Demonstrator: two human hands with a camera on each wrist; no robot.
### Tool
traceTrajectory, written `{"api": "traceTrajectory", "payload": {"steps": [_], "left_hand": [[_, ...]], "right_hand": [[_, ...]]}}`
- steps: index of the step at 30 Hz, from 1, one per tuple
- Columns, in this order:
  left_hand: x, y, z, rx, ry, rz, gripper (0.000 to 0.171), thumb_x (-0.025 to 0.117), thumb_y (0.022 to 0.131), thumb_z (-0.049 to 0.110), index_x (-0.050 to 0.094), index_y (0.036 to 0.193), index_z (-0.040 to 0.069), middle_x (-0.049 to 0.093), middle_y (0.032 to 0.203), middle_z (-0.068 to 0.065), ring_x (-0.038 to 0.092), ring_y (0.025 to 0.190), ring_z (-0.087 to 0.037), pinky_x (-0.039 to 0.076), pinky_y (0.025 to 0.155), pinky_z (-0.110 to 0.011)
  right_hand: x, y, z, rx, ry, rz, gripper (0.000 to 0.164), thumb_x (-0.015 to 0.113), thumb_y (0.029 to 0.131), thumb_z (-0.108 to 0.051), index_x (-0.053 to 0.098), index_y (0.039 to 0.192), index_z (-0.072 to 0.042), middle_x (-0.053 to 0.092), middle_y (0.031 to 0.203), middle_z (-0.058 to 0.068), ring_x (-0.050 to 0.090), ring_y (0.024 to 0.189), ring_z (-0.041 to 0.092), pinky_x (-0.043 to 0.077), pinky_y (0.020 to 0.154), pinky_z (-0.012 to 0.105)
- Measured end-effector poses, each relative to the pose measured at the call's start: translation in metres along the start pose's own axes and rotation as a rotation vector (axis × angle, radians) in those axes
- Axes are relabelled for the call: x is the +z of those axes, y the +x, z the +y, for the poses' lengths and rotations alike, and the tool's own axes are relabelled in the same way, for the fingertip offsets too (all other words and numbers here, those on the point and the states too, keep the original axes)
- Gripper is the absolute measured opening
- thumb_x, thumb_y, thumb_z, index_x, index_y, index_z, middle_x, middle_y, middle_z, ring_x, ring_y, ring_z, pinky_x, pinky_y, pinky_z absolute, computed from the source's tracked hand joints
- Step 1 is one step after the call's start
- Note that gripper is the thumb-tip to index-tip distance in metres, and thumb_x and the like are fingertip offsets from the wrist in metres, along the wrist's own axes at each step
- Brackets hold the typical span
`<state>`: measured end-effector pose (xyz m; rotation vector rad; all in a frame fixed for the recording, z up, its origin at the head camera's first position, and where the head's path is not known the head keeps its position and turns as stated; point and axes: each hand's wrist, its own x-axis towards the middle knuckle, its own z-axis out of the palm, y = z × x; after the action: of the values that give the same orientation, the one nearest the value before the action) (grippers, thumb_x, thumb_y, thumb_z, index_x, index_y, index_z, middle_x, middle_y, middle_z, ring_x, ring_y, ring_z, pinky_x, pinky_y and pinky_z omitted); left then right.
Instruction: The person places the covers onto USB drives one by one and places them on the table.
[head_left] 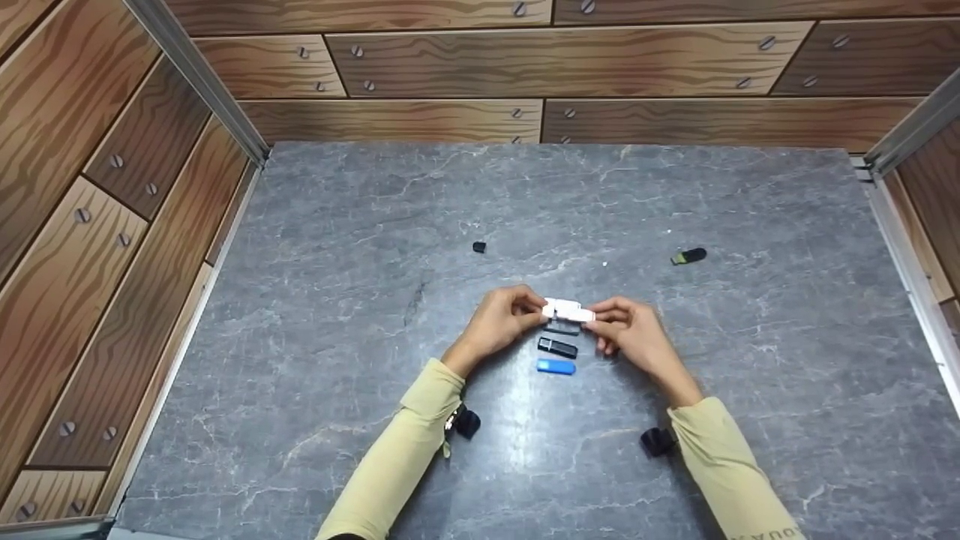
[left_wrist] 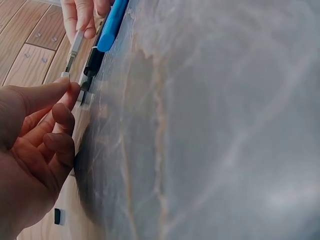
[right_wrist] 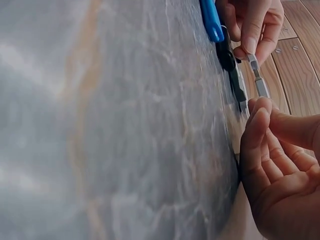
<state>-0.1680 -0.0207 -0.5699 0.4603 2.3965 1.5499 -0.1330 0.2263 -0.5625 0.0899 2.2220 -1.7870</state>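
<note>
My left hand (head_left: 499, 321) pinches the small white cap (left_wrist: 65, 74) of a USB flash drive between thumb and forefinger. With thumb and fingertips, my right hand (head_left: 636, 334) holds the drive's white body (right_wrist: 261, 89). Between cap and body the metal connector (left_wrist: 69, 62) shows in the wrist views. Just below the hands, a row of flash drives lies on the table: a dark grey one (head_left: 562, 328), a black one (head_left: 557, 347) and a blue one (head_left: 556, 367). Another white piece (head_left: 564, 304) shows right behind the held drive.
A small black cap (head_left: 479, 247) lies farther back on the grey marbled table (head_left: 337, 262). Back right is a black and green flash drive (head_left: 690, 256). Wood-patterned panels (head_left: 442, 64) stand at the back and sides. Black wrist devices (head_left: 468, 422) sit by both sleeves.
</note>
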Motion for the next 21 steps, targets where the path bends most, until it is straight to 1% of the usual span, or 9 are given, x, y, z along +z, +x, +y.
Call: {"api": "traceTrajectory", "payload": {"steps": [3, 9, 16, 21], "left_hand": [[-0.001, 0.0, -0.001, 0.006, -0.011, -0.004, 0.019, 0.079, 0.092, 0.007, 0.076, 0.109, 0.002, 0.08, 0.103, -0.015, 0.058, 0.071, -0.002, 0.047, 0.065, -0.015], [-0.003, -0.001, -0.001, -0.003, -0.033, -0.01, 0.019, 0.079, 0.091, 0.005, 0.077, 0.11, 0.003, 0.08, 0.103, -0.015, 0.057, 0.07, -0.003, 0.046, 0.063, -0.015], [-0.002, -0.001, -0.002, 0.024, -0.039, -0.021, 0.018, 0.08, 0.092, 0.006, 0.077, 0.109, 0.002, 0.08, 0.102, -0.017, 0.058, 0.071, -0.002, 0.046, 0.064, -0.014], [-0.002, -0.001, -0.003, 0.002, -0.032, -0.037, 0.018, 0.08, 0.092, 0.009, 0.078, 0.109, 0.003, 0.08, 0.102, -0.016, 0.058, 0.07, -0.002, 0.046, 0.064, -0.015]], "right_hand": [[0.003, 0.001, -0.001, 0.005, 0.002, -0.008, 0.036, 0.073, 0.096, -0.002, 0.063, 0.128, 0.012, 0.076, 0.083, -0.002, 0.062, 0.056, 0.006, 0.055, 0.052, 0.022], [0.008, 0.003, -0.003, 0.002, 0.009, -0.008, 0.036, 0.074, 0.096, -0.002, 0.063, 0.126, 0.013, 0.075, 0.08, -0.004, 0.061, 0.055, 0.006, 0.053, 0.049, 0.021], [0.012, 0.004, -0.003, -0.022, -0.034, -0.003, 0.034, 0.075, 0.095, -0.002, 0.065, 0.124, 0.011, 0.077, 0.084, 0.001, 0.061, 0.056, 0.006, 0.052, 0.051, 0.021], [0.015, 0.005, -0.003, -0.026, -0.066, 0.005, 0.032, 0.077, 0.093, -0.002, 0.068, 0.122, 0.01, 0.08, 0.087, 0.005, 0.06, 0.055, 0.005, 0.052, 0.052, 0.02]]}}
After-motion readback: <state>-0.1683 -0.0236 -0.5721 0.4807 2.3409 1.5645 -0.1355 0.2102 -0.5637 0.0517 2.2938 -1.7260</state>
